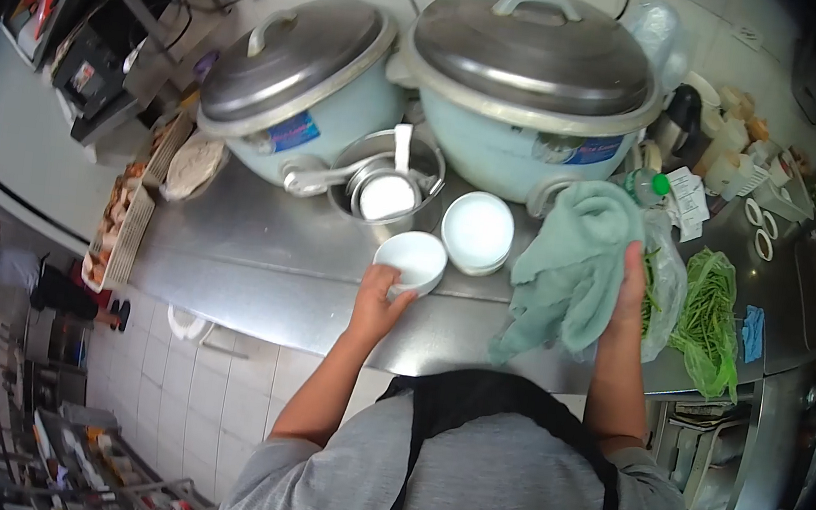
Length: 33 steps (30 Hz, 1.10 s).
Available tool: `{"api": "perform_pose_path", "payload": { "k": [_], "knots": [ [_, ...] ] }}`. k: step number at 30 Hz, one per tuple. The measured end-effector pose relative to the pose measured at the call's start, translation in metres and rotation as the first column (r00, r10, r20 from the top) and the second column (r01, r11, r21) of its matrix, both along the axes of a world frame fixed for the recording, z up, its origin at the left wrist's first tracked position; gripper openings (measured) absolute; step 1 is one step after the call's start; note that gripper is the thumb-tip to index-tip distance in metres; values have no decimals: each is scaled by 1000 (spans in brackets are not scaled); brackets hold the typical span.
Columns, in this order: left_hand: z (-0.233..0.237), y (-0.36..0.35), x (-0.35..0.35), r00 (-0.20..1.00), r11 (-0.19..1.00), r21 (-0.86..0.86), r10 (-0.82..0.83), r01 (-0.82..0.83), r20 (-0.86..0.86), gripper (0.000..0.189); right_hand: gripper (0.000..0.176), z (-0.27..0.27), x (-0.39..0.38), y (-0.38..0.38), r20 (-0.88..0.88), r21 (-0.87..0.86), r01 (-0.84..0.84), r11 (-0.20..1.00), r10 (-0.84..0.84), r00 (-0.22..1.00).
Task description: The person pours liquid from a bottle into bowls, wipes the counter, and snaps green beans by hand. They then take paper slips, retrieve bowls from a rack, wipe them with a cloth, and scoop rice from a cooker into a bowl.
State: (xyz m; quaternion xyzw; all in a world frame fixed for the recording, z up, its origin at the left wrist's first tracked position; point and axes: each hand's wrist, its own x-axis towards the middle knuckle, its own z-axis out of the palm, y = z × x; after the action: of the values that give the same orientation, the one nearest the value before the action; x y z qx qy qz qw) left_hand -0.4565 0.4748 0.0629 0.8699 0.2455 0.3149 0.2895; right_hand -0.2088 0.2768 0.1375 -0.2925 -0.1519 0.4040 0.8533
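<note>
My left hand (383, 303) is closed on the near rim of a small white bowl (418, 259), thumb toward its right side. Just right of that bowl stands a stack of white bowls (477, 231) on the steel counter. A green cloth (567, 273) hangs in loose folds from my right hand (632, 289), whose fingers are mostly hidden behind it. Behind the bowls sits a metal pot (339, 202) with a white-handled scoop (402, 149) and other utensils in it.
Two large rice cookers (536, 58) (298, 71) line the back wall. Green beans (709, 305) in plastic bags lie at right, near a green-capped bottle (649, 186). A bread basket (132, 229) is on the left end. Another person (32, 283) stands far left.
</note>
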Motion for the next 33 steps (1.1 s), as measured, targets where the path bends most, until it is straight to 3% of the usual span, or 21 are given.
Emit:
{"api": "perform_pose_path", "payload": {
  "k": [3,4,6,9,12,13,16,17,20,23,26,29,32,33],
  "knots": [
    [-26,4,-7,986,966,258,64,-22,-154,25,58,-16,4,-4,182,-93,63,994,-45,982],
    [-30,3,-6,964,946,322,109,-26,-241,27,56,-20,5,-6,184,-121,67,990,-44,982],
    [-13,-11,2,951,921,375,206,-108,-231,37,52,-22,4,-6,137,-121,39,992,-23,990],
    [25,-30,33,961,906,423,136,-23,-239,49,49,-8,-4,-7,35,-82,-61,995,64,997],
    [33,-33,71,902,843,468,-48,267,-428,58,47,-16,-9,-1,36,-23,-191,981,192,981],
    [30,-34,82,919,787,552,-46,275,-392,48,46,-16,-13,0,60,-2,-204,979,204,977],
    [8,-19,107,729,781,466,20,416,-684,31,45,-18,-19,-2,96,35,-217,975,213,972],
    [3,-14,110,794,707,565,8,425,-608,16,44,-18,-20,-3,84,38,-198,980,194,977],
    [13,-9,118,776,665,544,-83,511,-626,15,41,-21,-17,-9,2,72,-145,987,146,989],
    [12,0,119,837,698,553,-123,455,-533,16,39,-22,-18,-13,-61,90,-80,993,85,994],
    [25,-1,119,833,781,475,-102,406,-544,17,37,-22,-21,-13,-70,77,-30,997,36,997],
    [26,-12,117,830,740,495,-153,456,-536,17,37,-27,-26,-8,-60,23,-9,1000,10,998],
    [21,-18,115,839,810,387,-220,442,-498,16,37,-35,-31,1,98,-44,47,998,-42,994],
    [21,-16,115,872,819,383,-262,428,-413,17,38,-37,-34,4,173,-63,77,995,-65,983]
  ]
}}
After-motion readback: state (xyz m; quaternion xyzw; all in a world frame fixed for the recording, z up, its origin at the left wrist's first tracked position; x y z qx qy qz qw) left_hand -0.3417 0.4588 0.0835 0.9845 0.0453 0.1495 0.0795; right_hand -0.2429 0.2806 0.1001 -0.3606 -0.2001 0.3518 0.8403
